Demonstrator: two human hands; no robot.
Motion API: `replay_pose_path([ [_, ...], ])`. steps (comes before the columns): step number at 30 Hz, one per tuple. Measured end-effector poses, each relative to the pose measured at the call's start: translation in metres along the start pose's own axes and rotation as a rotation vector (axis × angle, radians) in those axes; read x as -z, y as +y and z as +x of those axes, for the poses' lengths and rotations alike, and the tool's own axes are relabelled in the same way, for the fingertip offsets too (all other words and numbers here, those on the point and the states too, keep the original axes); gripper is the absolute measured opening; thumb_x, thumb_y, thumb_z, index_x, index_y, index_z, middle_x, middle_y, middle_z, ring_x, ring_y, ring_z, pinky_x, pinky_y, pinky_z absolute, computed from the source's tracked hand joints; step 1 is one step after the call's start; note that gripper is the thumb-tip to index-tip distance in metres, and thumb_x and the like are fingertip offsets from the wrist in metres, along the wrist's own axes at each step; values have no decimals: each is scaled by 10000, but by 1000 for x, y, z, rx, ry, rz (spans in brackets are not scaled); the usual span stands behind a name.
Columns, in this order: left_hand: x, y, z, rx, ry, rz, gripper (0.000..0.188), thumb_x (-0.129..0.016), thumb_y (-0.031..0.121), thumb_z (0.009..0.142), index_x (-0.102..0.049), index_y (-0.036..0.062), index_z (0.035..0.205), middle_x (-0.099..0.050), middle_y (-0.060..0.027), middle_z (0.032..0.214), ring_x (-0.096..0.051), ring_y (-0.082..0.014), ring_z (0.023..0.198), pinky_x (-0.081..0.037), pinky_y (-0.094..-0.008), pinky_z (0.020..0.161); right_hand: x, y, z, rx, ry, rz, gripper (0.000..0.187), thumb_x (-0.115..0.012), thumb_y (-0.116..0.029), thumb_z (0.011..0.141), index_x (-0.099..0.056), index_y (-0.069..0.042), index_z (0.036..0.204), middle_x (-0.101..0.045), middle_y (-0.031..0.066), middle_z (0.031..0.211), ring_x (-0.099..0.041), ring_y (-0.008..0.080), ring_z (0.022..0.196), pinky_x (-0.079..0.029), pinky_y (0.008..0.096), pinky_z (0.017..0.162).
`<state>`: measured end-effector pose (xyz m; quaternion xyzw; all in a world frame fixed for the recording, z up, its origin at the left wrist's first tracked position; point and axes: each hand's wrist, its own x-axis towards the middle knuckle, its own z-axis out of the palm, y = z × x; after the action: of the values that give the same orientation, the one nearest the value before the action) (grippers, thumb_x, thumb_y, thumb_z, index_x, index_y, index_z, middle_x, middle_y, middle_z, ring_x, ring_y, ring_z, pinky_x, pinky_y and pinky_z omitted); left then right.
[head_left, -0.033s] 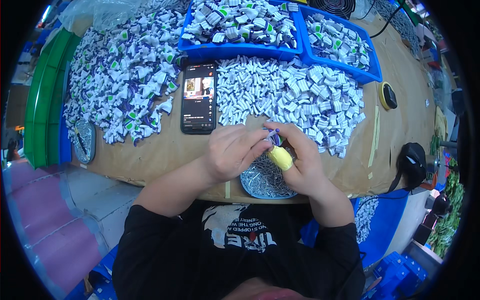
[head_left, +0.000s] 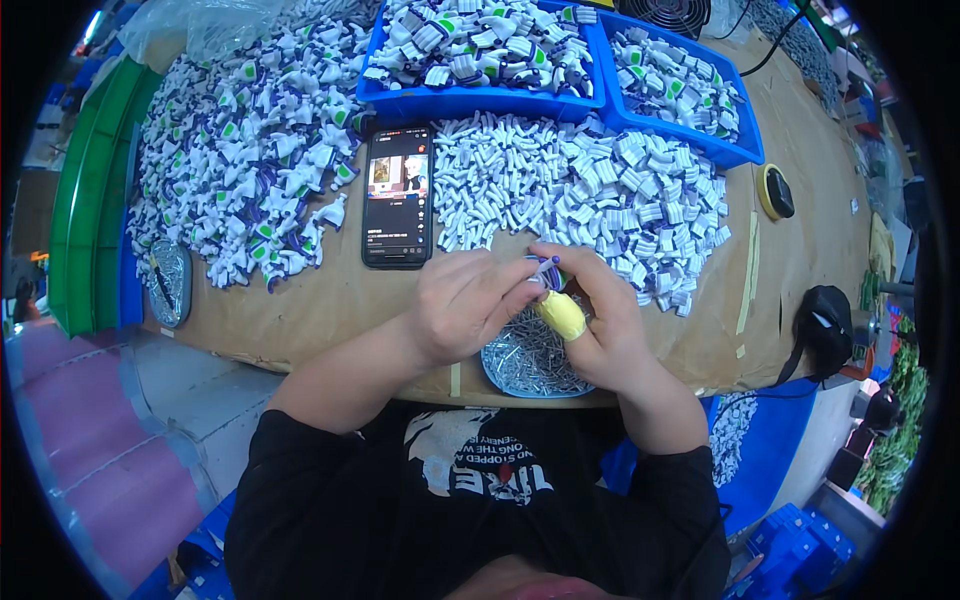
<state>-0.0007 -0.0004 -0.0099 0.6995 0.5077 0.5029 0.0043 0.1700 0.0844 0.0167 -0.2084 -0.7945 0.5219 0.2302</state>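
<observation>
My left hand and my right hand meet over the table's near edge, fingers closed in a pinch around one small white-and-purple plastic part. Fingers cover most of it. Yellow tape wraps my right thumb. Just below my hands sits a shallow blue dish full of thin metal pins. Beyond them lie a heap of small white curved tubes and, to its right, a heap of white ribbed pieces with purple.
A phone with a lit screen lies left of the tubes. Farther left spreads a big pile of white, purple and green parts. Two blue bins stand at the back. A small dish, yellow tape roll and black pouch flank the work area.
</observation>
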Motion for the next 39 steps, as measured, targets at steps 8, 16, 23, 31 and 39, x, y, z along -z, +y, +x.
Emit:
replay_pose_path([
  [8,0,-1,3,-31,-7,-26,229,-715,74,782,-625,-34,963,-591,-93,643,-551,-214,486,-394,-304,428,-4,8,-4,-134,-39,394,418,-527,-7,870,-462,26,1282,-570,72,1060,-520,88,846,-417,231,766],
  [16,-1,-3,-1,220,-73,-268,246,-667,140,864,-629,-28,1040,-629,-84,714,-578,-139,551,-438,-244,490,-7,9,-4,-69,64,406,338,-496,57,835,-516,-26,1162,-551,127,1092,-553,193,982,-445,302,837],
  [23,8,1,2,868,-234,-935,299,-559,157,948,-573,-19,1190,-640,-18,874,-552,-17,655,-435,-152,569,2,7,1,166,54,-175,467,-510,108,688,-561,-46,1126,-536,165,1020,-558,323,908,-461,333,772],
  [31,6,0,3,571,-275,-582,253,-571,198,940,-634,-9,1071,-676,-71,812,-630,-108,715,-481,-242,618,-7,9,-4,48,73,82,403,-546,60,790,-531,-48,1177,-578,144,1070,-601,278,892,-485,328,742],
  [39,4,0,3,422,-241,-362,234,-574,182,934,-646,-6,1053,-676,-86,816,-642,-149,704,-488,-274,618,-6,16,-7,36,59,195,324,-556,25,854,-505,-18,1172,-561,116,1084,-574,191,953,-458,297,809],
])
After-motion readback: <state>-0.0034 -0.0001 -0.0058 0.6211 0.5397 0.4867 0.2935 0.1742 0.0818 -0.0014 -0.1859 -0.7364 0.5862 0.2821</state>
